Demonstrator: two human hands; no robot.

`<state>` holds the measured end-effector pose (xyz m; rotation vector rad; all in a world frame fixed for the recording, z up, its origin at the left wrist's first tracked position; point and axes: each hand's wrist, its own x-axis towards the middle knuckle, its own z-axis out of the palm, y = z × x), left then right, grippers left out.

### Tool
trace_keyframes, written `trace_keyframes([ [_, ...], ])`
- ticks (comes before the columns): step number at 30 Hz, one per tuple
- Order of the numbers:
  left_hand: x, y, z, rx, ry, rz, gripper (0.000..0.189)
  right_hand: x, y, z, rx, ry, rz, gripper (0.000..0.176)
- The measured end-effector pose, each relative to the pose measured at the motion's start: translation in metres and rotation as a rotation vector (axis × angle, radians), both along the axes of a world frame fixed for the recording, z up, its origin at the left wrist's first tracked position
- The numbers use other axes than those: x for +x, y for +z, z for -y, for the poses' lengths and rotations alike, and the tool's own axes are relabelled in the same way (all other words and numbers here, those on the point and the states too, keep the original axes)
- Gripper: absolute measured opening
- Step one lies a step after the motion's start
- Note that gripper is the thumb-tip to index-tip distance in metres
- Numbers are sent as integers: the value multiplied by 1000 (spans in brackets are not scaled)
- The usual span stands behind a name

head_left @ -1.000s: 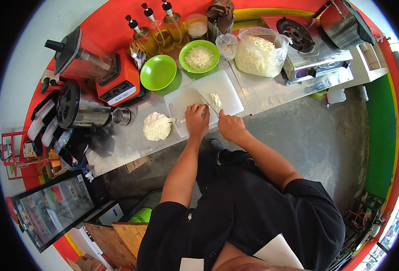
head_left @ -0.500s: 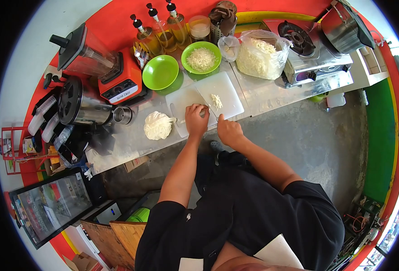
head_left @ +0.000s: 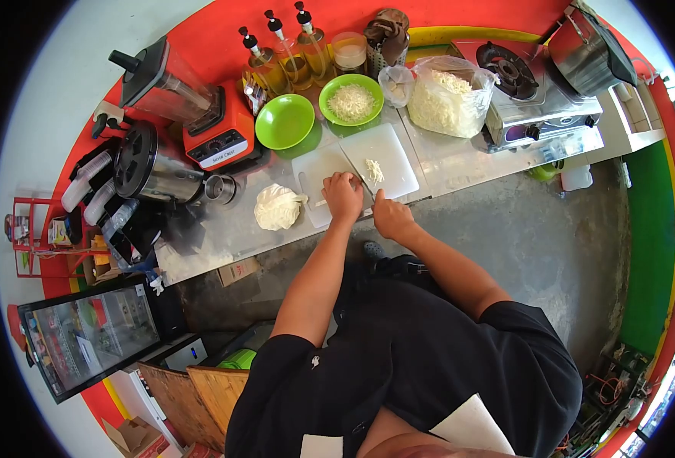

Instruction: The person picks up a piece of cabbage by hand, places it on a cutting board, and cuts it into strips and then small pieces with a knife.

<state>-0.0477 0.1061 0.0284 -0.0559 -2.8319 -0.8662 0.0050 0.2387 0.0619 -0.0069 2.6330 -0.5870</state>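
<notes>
On the white cutting board [head_left: 395, 166] lies a small pile of chopped pale pieces [head_left: 374, 171]. My right hand [head_left: 391, 215] is wrapped round a knife's handle, and the thin blade [head_left: 362, 179] points away across the board. Just left of the blade, my left hand [head_left: 343, 196] rests on the board with its fingers bent together; what they press on is too small to name. A crumpled whitish bundle [head_left: 278, 208] sits on the metal counter left of the board.
Behind the board stand an empty green bowl [head_left: 285, 122], a green bowl of pale shreds [head_left: 376, 97] and a filled plastic bag [head_left: 448, 103]. A red blender [head_left: 214, 145] is at the left, a gas stove [head_left: 540, 112] at the right.
The whole view has shifted, so the counter items appear a little further right. Both hands stay at the board, and the knife blade now shows more clearly beside my left hand.
</notes>
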Motion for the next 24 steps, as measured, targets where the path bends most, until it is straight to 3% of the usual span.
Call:
trace_keyframes([
  [2, 1, -1, -1, -116, 31, -84, 7, -2, 3, -2, -9, 18, -17, 21],
  [12, 11, 11, 5, -62, -87, -134, 11, -1, 7, 2, -25, 15, 15, 27],
  [14, 13, 8, 12, -107, -220, -85, 12, 1, 13, 2, -34, 19, 16, 26],
  [24, 16, 7, 11, -9, -169, -57, 17, -11, 11, 4, -33, 49, 31, 24],
])
